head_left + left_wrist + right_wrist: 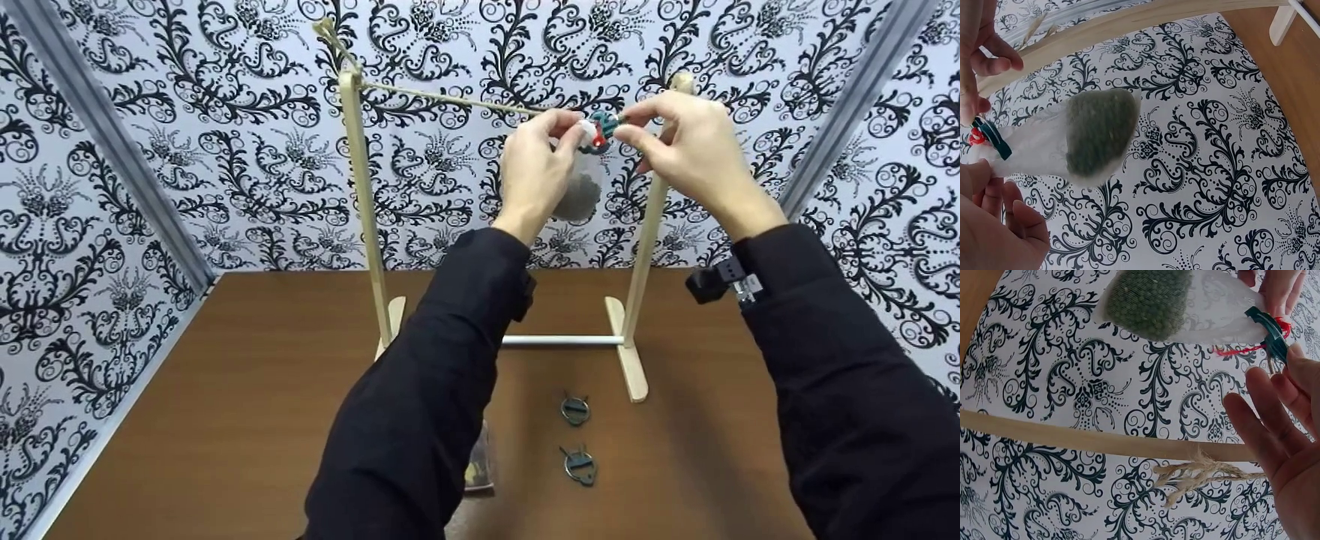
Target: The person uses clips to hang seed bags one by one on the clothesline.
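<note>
At the rope (pixel 450 97) between two wooden posts, my left hand (pixel 534 161) pinches the gathered white neck of a mesh bag (pixel 1103 135). The bag is sheer, with small green beans or peas massed in its lower end, and hangs below the fingers. My right hand (pixel 694 146) pinches a dark green plastic plant clip (pixel 1268 329) between thumb and forefinger; its other fingers are spread. The clip lies across the bag's neck, beside a red cord (pixel 1238 350). The part of the rope behind the hands is hidden.
The wooden stand has a left post (pixel 366 202), a right post (pixel 649 247) and a white crossbar (pixel 562 340). Two similar clips, a farther one (pixel 575 409) and a nearer one (pixel 580 466), lie on the brown table (pixel 247 390). A clear packet (pixel 480 469) is partly behind the left sleeve.
</note>
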`<state>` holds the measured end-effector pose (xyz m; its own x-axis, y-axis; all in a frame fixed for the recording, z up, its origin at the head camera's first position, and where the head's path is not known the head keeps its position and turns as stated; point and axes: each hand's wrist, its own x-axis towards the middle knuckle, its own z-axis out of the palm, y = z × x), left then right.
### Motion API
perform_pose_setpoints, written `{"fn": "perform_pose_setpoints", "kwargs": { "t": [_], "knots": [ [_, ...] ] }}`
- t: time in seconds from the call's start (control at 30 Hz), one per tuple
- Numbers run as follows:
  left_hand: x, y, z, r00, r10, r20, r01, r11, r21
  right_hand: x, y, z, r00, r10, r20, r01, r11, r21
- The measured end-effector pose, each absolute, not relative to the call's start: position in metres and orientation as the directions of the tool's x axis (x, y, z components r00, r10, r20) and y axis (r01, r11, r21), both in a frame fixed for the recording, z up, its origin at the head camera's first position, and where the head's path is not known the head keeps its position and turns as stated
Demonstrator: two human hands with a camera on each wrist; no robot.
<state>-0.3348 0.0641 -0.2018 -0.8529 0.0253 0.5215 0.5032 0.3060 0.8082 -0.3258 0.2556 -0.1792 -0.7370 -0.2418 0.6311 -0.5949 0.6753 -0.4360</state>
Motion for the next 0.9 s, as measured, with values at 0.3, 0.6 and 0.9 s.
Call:
{"fn": "perform_pose_setpoints", "kwargs": {
  "t": [0.3, 0.6, 0.9],
  "knots": [
    [-0.335, 0.064, -0.204, -0.853, 0.01, 0.522, 0.495, 0.336, 0.801, -0.325, 0.253, -0.187, -0.799, -0.216, 0.561, -0.572, 0.562, -0.598],
    [-0.333, 0.067, -0.207, -0.84, 0.015, 0.543, 0.512, 0.353, 0.783, -0.331, 0.24, -0.224, -0.749, -0.15, 0.645, -0.609, 0.541, -0.58],
    [-0.333, 0.066, -0.215, -0.845, 0.014, 0.534, 0.504, 0.356, 0.787, -0.334, 0.228, -0.256, -0.738, -0.104, 0.667, -0.636, 0.437, -0.636]
  ]
}}
